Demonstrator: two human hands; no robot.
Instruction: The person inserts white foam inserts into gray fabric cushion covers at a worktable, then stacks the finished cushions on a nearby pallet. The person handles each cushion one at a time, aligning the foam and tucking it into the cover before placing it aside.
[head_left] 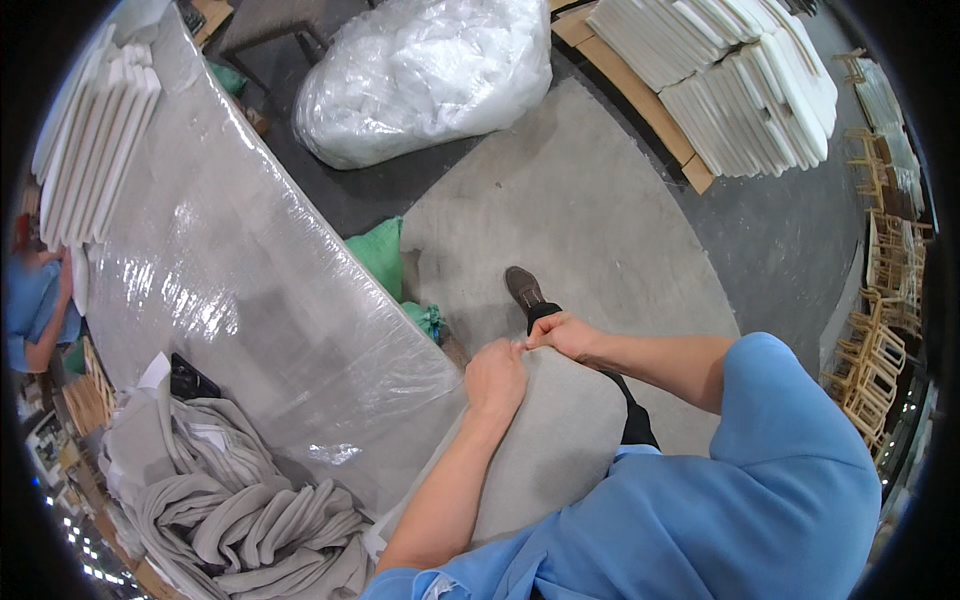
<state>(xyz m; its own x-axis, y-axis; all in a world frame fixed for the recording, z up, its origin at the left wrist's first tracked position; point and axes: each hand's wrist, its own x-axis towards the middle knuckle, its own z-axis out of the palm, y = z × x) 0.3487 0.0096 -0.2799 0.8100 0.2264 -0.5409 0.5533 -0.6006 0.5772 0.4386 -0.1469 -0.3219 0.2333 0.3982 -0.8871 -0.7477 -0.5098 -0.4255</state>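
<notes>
A grey fabric cushion rests against my body, beside the near right edge of the table. At its far edge, my left hand is closed, with the fingertips pinching the fabric. My right hand pinches the same edge just to the right, and the two hands almost meet. What lies between the fingertips is too small to make out. Left of my left forearm, a heap of grey fabric covers lies crumpled on the table.
Clear plastic film covers the table. White foam pads stack at its far left, near a co-worker's arm. A dark object lies by the covers. Beyond are a plastic-wrapped bundle, green sacks, stacked pads and wooden frames.
</notes>
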